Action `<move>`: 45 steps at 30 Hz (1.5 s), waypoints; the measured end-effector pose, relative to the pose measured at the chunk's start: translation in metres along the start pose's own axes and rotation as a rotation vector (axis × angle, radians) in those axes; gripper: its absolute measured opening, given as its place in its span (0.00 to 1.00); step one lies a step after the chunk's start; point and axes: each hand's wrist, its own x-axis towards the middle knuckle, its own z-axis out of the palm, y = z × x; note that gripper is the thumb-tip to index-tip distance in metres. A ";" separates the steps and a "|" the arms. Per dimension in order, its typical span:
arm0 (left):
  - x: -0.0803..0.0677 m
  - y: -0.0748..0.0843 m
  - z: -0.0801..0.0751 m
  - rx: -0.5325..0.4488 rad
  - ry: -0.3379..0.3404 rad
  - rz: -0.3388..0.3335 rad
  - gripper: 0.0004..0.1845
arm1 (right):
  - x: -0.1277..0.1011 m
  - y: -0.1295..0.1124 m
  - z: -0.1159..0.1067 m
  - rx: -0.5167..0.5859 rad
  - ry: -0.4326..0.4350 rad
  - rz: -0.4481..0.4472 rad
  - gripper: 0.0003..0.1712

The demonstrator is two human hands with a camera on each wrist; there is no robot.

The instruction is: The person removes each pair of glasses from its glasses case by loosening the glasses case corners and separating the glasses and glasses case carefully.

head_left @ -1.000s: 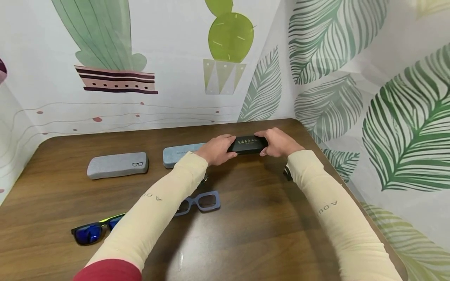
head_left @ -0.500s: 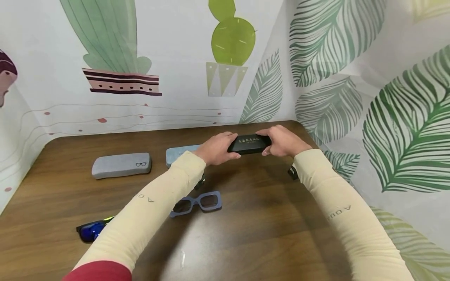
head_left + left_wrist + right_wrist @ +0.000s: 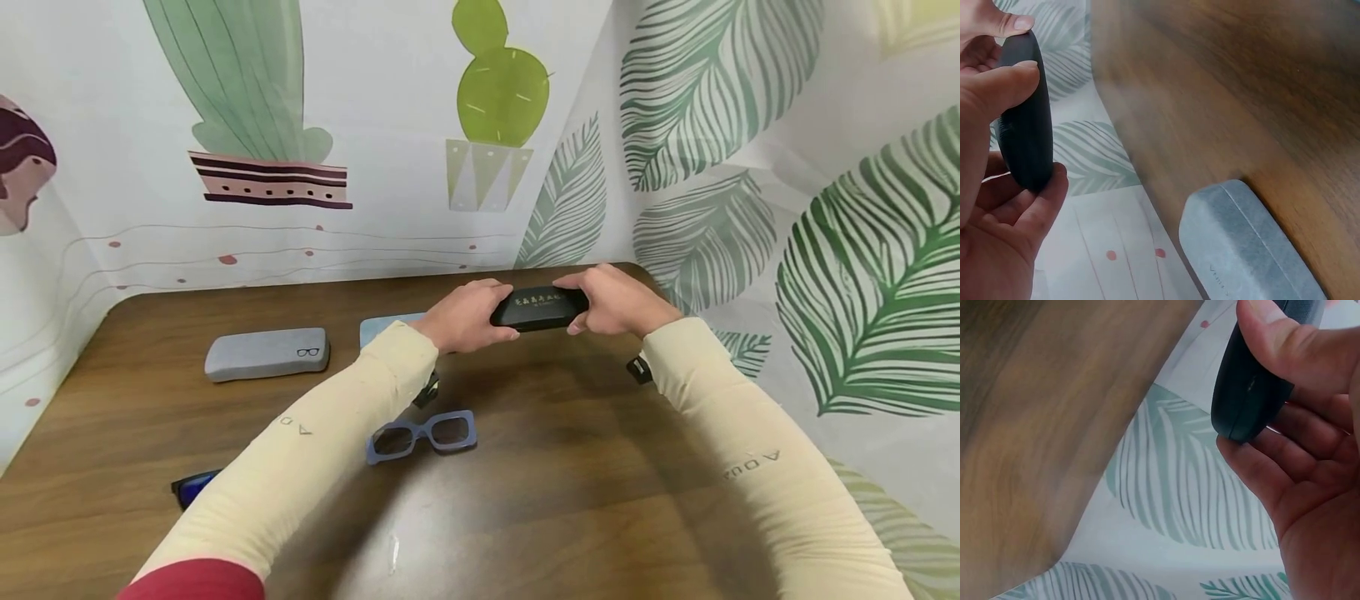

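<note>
1. Black case [image 3: 538, 307], slim, rounded at the ends, smooth and matte, lid stamped with small pale characters; held level above the far part of the table [image 3: 570, 500], clear of the wood.
2. Left hand [image 3: 467, 317] curled round the case's left end, thumb on the near edge, fingers wrapped over the far edge; in the left wrist view, thumb on one face and fingers cupped beneath.
3. Right hand [image 3: 613, 301] closed round the right end in the same way, thumb laid along one face, fingertips hooked under the rounded edge.
4. Case apparently closed, though the seam hard to make out from above.
5. Blue case [image 3: 388, 328], grainy felt-like cover, soft corners, lying flat just behind the left forearm and partly hidden by it.
6. Grey case [image 3: 267, 354], same fabric look, small glasses emblem at its right end, flat on the table well to the left.
7. Grey-blue glasses [image 3: 423, 436], chunky rectangular plastic frame, lying below the left arm.
8. Dark glasses [image 3: 192, 487] with blue lenses, mostly hidden under the left sleeve, near the front-left edge.
9. Table of dark brown wood grain, glossy, rounded corners.
10. Backdrop [image 3: 300, 125] of thin printed sheet, cacti on the rear panel, green leaves on the right.
</note>
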 end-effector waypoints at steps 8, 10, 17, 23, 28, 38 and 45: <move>-0.007 0.011 -0.004 0.003 0.013 0.038 0.38 | -0.009 -0.005 -0.006 -0.006 0.008 -0.034 0.39; -0.009 0.013 -0.004 0.007 0.012 0.046 0.37 | -0.010 -0.006 -0.006 -0.008 0.004 -0.035 0.39; -0.010 0.018 0.000 -0.002 0.041 0.059 0.35 | -0.013 -0.005 -0.005 -0.011 -0.018 -0.024 0.39; -0.011 0.020 0.004 -0.033 0.060 0.054 0.33 | -0.015 -0.005 -0.004 0.001 -0.051 -0.028 0.40; -0.013 0.021 0.007 -0.043 0.055 0.048 0.34 | -0.015 -0.004 -0.003 0.015 -0.078 -0.053 0.39; -0.014 0.017 0.019 -0.055 0.051 0.044 0.34 | -0.015 -0.002 0.005 0.043 -0.114 -0.084 0.36; -0.015 0.014 0.026 -0.070 0.042 0.028 0.35 | -0.014 -0.002 0.012 0.052 -0.117 -0.083 0.36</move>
